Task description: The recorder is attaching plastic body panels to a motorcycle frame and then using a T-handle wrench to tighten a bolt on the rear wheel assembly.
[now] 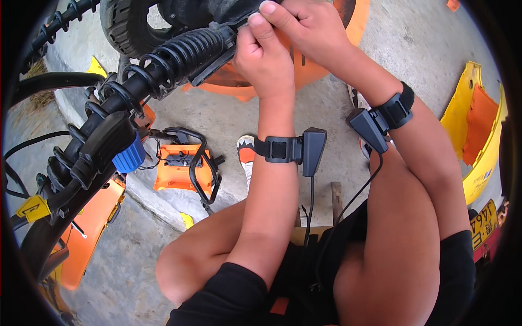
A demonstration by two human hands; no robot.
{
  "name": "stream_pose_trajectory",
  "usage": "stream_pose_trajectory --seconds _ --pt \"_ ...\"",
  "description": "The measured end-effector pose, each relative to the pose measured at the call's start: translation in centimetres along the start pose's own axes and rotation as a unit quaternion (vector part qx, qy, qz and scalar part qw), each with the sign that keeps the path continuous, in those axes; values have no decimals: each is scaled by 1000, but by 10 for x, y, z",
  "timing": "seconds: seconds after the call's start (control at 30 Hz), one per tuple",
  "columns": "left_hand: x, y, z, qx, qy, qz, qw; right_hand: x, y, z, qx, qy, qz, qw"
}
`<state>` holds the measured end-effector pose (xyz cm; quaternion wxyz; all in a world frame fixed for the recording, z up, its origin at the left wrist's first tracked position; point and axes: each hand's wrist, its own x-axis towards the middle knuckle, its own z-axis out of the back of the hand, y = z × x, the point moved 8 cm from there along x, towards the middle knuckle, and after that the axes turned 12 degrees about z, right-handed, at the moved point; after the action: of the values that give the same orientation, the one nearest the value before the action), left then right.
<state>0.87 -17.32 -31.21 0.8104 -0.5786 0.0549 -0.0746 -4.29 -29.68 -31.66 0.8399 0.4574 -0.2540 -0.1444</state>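
At the top of the head view, my left hand [265,57] is closed, thumb up and fingers curled, against the lower end of a black shock absorber [187,51] with a coil spring. Just to its right, my right hand [311,24] is closed too, its thumb stretched toward the left thumb. Their fingertips meet at a dark part of the vehicle, and I cannot make out what lies between them. A flat black bar [213,66] runs under the spring to my left hand. Beyond it sit a black knobbly tyre [126,27] and a round orange plastic piece [217,87].
Black frame tubes and another coil spring [60,155] fill the left side, with a blue ribbed cap [129,155]. Orange panels [89,233] and a black tube bracket [204,168] lie on the concrete. A yellow body panel [481,157] stands at right. Cables hang from my wrist straps.
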Motion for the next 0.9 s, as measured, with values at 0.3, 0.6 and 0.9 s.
stream_pose_trajectory --seconds 0.3,0.6,0.9 --pt "0 7 -2 29 0 8 1000 -4 -5 -4 -2 24 12 1000" --pt "-10 -10 7 160 124 107 973 0 44 36 -219 166 25 961" --pt "-43 -108 85 55 38 60 996 65 189 92 -180 294 -40 938"
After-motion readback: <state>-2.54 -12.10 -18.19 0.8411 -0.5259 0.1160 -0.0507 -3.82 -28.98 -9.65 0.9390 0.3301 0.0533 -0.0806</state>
